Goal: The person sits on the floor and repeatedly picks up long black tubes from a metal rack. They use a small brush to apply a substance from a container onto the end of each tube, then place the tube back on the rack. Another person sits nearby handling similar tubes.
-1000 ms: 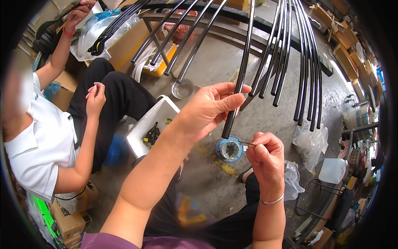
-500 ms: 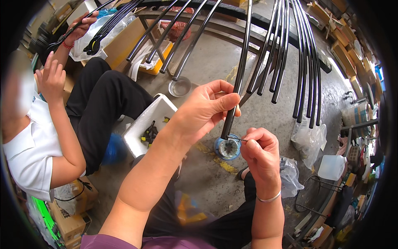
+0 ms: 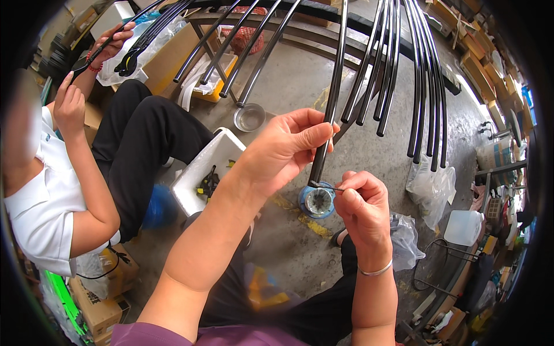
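Note:
Between the thumb and fingers of my left hand (image 3: pixel 283 147) is the lower part of a long glossy black rod (image 3: pixel 339 69), which slants down toward me. My right hand (image 3: pixel 368 210) pinches a thin dark stick (image 3: pixel 328 187), perhaps a brush or small tool. The tip of this stick touches the rod's lower end. Below the rod end, a round blue-rimmed container (image 3: pixel 304 209) with a greyish inside stands on the floor. More black rods (image 3: pixel 394 75) hang over the rack's edge on both sides of the held one.
At the left sits a co-worker in a white shirt (image 3: pixel 52 213), a hand (image 3: pixel 112 43) on another rod. A white foam box (image 3: pixel 187 190) with small black-and-yellow pieces stands between us. Nearby are a metal bowl (image 3: pixel 250 117), plastic bags (image 3: pixel 433 187), a translucent jug (image 3: pixel 463 228) and cardboard boxes (image 3: pixel 95 305).
The stick tip and my right hand have risen slightly along with the rod's end. My left hand keeps its hold. The co-worker's nearer hand has shifted a little.

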The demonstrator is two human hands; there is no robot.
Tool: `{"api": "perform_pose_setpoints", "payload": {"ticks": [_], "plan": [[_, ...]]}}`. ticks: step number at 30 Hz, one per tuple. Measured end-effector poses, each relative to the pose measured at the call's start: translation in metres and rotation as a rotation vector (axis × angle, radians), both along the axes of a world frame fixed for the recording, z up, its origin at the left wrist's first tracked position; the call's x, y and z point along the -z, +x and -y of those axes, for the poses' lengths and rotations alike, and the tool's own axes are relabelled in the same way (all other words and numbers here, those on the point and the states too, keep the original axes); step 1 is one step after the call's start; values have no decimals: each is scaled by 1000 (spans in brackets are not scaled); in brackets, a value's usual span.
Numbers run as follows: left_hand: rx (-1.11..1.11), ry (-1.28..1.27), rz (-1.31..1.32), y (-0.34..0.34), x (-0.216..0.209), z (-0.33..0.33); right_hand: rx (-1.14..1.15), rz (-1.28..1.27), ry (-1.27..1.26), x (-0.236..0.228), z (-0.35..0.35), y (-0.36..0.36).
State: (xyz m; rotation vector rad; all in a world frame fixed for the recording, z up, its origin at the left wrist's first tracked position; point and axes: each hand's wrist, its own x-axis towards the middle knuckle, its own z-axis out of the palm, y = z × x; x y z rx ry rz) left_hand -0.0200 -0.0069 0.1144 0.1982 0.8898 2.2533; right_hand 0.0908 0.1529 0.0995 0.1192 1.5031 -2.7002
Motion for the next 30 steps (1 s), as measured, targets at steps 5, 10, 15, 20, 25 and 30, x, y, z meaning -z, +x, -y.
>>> {"api": "perform_pose_setpoints", "payload": {"ticks": [5, 10, 15, 20, 25, 30], "plan": [[-14, -21, -2, 3, -7, 0, 2, 15, -18, 1, 2, -1], [-16, -2, -18, -1, 2, 3, -1, -6, -35, 1, 5, -2], [-3, -31, -7, -1, -5, 4, 11, -12, -55, 2, 7, -4], [5, -6, -55, 0, -4, 6, 10, -25, -94, 3, 9, -5], [-9, -55, -44, 3, -11, 6, 15, -30, -110, 4, 9, -5], [11, -25, -49, 1, -7, 7, 20, -30, -116, 4, 9, -6]]}}
